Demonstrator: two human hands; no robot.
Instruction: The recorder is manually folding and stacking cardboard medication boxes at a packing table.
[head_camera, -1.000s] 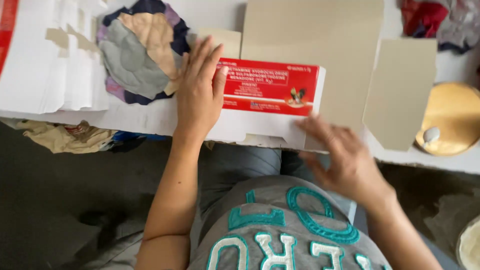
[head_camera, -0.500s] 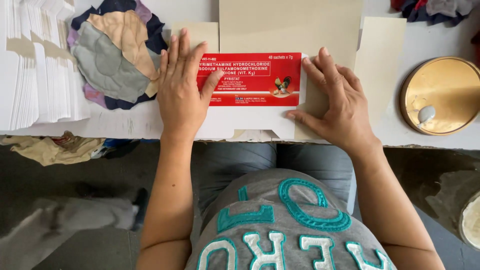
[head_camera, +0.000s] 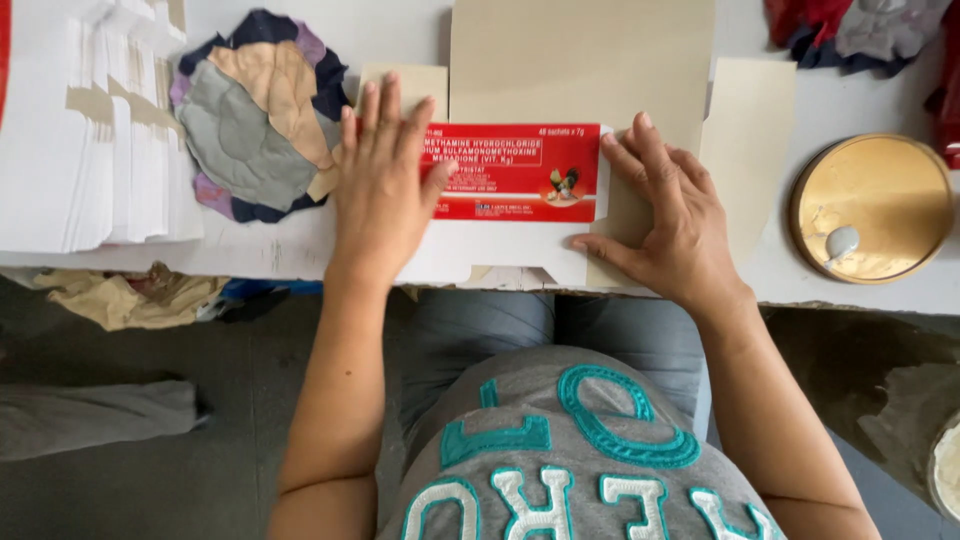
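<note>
At the far left of the desk (head_camera: 300, 255) I see a stack of flat white carton blanks (head_camera: 70, 130), and just beside it a pile of round fabric patches (head_camera: 250, 120) in grey, tan and purple. Next comes my left hand (head_camera: 385, 185), lying palm down with its fingers (head_camera: 385, 110) spread flat, gripping nothing and pressing on the left end of the red printed panel (head_camera: 520, 175) of an unfolded cardboard box (head_camera: 580, 60), which lies flat at the desk's near edge in front of me. My right hand (head_camera: 665, 225) rests flat on the box's right side, fingers extended and open, its fingertips touching the red panel's right edge. Well apart to the right sits a round gold lid (head_camera: 870, 205) with a small pale blob on it, and some red and grey cloth (head_camera: 850, 30) is bunched at the top right corner.
</note>
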